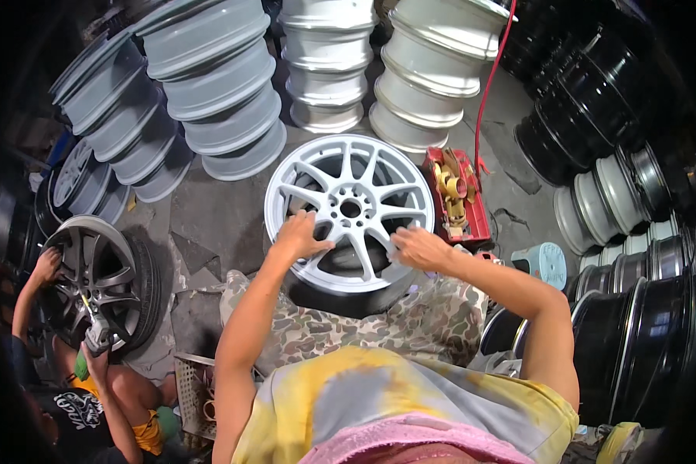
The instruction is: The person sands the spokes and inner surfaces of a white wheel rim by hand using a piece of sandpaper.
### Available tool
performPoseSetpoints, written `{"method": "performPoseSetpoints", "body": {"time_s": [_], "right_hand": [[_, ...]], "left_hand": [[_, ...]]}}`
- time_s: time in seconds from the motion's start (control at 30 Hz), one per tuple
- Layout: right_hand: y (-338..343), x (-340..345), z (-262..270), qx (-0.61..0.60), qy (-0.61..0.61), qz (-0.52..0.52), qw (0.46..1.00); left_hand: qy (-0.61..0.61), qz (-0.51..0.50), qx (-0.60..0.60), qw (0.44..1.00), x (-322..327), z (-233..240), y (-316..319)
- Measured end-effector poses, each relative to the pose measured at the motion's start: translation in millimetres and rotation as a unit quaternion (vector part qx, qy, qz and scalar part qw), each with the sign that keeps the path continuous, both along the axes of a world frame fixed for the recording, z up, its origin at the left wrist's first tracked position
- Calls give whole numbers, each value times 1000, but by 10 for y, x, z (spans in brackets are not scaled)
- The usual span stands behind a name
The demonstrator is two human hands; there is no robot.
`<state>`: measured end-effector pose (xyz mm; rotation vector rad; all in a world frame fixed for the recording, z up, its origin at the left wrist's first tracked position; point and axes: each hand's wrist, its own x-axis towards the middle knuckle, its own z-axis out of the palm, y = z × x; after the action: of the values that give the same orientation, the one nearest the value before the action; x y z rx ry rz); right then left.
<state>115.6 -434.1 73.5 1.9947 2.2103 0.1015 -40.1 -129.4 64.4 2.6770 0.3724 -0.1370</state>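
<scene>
In front of me a white multi-spoke alloy wheel [358, 255] lies face up on a dark round support [348, 301], probably a tyre. My left hand [298, 236] rests over its left spokes, thumb spread away from the fingers, with nothing seen in it. At the right side of the wheel my right hand [420, 248] is close to the inner edge of the rim, its fingers curled and blurred by motion. Whether a small thing is pinched under those fingertips is hidden.
A red tray [477, 223] holding yellowish abrasive rolls [456, 187] touches the wheel's right side. Beyond stand tall stacks of grey rims [226, 87] and white rims [420, 75]. A red hose [490, 87] hangs down. At left, a co-worker holds a power tool [97, 333] against a dark wheel [87, 272].
</scene>
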Motion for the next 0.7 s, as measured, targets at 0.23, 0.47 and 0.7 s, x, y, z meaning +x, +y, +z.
{"method": "performPoseSetpoints", "body": {"time_s": [0.23,0.47,0.7], "right_hand": [[756,125,-174,-16,-42,-3,999],[663,200,-124,-10,20,-9,1000],[170,202,-180,-8,78,-19,997]], "left_hand": [[49,24,102,993,31,-88,-244],[65,60,82,993,43,-178,-251],[-136,32,33,990,4,-351,-192]]}}
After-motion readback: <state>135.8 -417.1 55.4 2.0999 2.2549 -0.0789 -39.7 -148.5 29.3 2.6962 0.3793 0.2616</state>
